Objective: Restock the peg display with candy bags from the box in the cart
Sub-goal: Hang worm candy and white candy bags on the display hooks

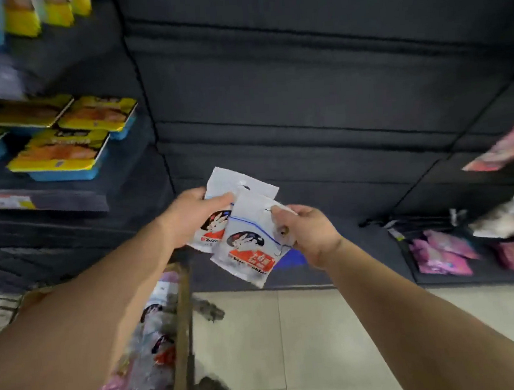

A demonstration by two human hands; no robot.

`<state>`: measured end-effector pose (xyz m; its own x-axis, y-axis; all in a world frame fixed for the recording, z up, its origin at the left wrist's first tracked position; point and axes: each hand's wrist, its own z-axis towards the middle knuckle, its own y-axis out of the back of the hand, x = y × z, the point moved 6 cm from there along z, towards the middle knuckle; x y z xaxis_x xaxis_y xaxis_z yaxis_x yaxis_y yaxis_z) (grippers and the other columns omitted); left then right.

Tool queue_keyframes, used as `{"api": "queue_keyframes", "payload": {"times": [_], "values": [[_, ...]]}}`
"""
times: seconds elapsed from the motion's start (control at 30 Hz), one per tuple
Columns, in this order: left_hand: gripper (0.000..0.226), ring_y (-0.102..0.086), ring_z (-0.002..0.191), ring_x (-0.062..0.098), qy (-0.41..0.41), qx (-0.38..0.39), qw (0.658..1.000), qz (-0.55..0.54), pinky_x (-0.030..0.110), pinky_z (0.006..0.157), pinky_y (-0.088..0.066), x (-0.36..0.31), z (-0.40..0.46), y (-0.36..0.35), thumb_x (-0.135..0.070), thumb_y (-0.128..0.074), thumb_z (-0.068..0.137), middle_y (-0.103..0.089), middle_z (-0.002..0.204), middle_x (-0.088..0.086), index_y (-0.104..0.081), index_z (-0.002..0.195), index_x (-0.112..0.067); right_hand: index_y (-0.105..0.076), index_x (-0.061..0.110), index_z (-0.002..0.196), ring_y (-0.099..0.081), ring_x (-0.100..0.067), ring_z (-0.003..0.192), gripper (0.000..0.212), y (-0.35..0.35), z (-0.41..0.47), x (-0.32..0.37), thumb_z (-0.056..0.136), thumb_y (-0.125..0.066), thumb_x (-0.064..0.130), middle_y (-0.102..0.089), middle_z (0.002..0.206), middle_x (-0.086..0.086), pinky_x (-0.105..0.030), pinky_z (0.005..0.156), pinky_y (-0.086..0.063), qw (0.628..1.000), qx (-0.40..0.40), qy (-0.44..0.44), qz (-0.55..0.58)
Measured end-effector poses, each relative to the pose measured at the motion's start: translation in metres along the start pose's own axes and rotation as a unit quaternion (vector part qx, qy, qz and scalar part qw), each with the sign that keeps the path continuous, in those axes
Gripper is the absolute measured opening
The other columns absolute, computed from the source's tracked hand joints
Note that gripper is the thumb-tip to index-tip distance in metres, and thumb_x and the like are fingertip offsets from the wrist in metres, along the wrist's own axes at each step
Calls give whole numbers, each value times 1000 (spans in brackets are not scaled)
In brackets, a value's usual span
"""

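A single head-worn view is given, aimed forward and down at a dark shelf wall [302, 83] seen close by, with the tiled floor [322, 343] below it.

The two candy bags [247, 244] look like smooth, glossy plastic film (white with printed panels). The box [181, 327] has matt brown cardboard walls. Far display panels [302, 83] look matt dark; floor tiles [322, 343] smooth, pale.

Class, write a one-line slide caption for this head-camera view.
Left hand and right hand each hold a white candy bag before dark shelving.
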<state>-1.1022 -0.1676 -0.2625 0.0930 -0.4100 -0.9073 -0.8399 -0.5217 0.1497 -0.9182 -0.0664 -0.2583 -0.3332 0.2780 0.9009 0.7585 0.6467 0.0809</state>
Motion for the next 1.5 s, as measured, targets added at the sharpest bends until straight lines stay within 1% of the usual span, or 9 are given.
{"api": "queue_keyframes", "payload": {"times": [0.13, 0.33, 0.43, 0.6, 1.0, 1.2, 1.3, 1.43, 1.5], "values": [[8, -75, 78, 18, -72, 81, 993, 36, 35, 73, -61, -67, -23, -155, -24, -73, 90, -79, 88, 1, -72, 96, -19, -70, 6, 86, -66, -13, 54, 20, 151, -44, 16, 96, -63, 21, -71, 65, -2, -21, 48, -50, 995, -83, 54, 7], [4, -73, 71, 19, -117, 186, 975, -2, 31, 64, -59, -124, -68, -404, -18, -73, 90, -78, 87, 4, -71, 92, -16, -71, 7, 81, -65, -26, 73, 17, 378, -142, -5, 88, -71, 23, -71, 82, -13, -35, 64, -54, 970, -221, 84, 59], [11, -75, 70, 19, -92, 241, 965, -56, 30, 57, -59, -137, -79, -480, -20, -71, 91, -79, 86, 5, -71, 99, -11, -71, 2, 96, -67, -34, 87, 21, 448, -177, -19, 88, -71, 22, -73, 99, -22, -47, 81, -54, 954, -254, 96, 126], [33, -73, 97, 33, -52, 327, 942, -60, 46, 83, -59, -149, -82, -602, -32, -67, 94, -75, 109, 14, -68, 118, -10, -70, 7, 106, -71, -40, 96, 25, 550, -204, -54, 94, -65, 28, -74, 105, -18, -57, 88, -56, 913, -353, 91, 183], [41, -68, 105, 46, 57, 362, 927, -74, 64, 100, -47, -187, 63, -811, -44, -57, 96, -72, 110, 26, -70, 119, -12, -66, 14, 90, -70, -34, 90, 16, 779, -144, -58, 97, -59, 26, -72, 94, -13, -51, 86, -57, 817, -539, 48, 198], [43, -69, 101, 46, 37, 396, 915, -64, 65, 96, -49, -234, 116, -888, -42, -53, 99, -72, 109, 27, -66, 122, -9, -64, 15, 81, -64, -24, 72, 20, 867, -100, -31, 96, -59, 26, -67, 79, -6, -31, 62, -50, 786, -588, 52, 184], [40, -70, 98, 45, 34, 394, 917, -51, 62, 93, -52, -239, 135, -913, -41, -52, 101, -73, 105, 27, -68, 118, -8, -64, 11, 81, -66, -28, 77, 24, 893, -82, -26, 89, -64, 34, -67, 84, -10, -40, 68, -54, 786, -590, 41, 182], [40, -70, 98, 45, 25, 378, 924, -59, 64, 95, -50, -252, 151, -937, -41, -56, 99, -73, 104, 26, -68, 118, -8, -63, 4, 86, -69, -40, 92, 62, 942, -43, -37, 60, -66, 60, -68, 101, -24, -61, 83, -56, 796, -585, 33, 154], [38, -71, 95, 43, 28, 365, 929, -63, 61, 94, -52, -253, 159, -947, -42, -54, 100, -74, 102, 25, -68, 116, -10, -60, -1, 90, -69, -38, 90, 68, 950, -31, -24, 63, -66, 61, -65, 104, -27, -63, 81, -55, 807, -572, 31, 144]]}}
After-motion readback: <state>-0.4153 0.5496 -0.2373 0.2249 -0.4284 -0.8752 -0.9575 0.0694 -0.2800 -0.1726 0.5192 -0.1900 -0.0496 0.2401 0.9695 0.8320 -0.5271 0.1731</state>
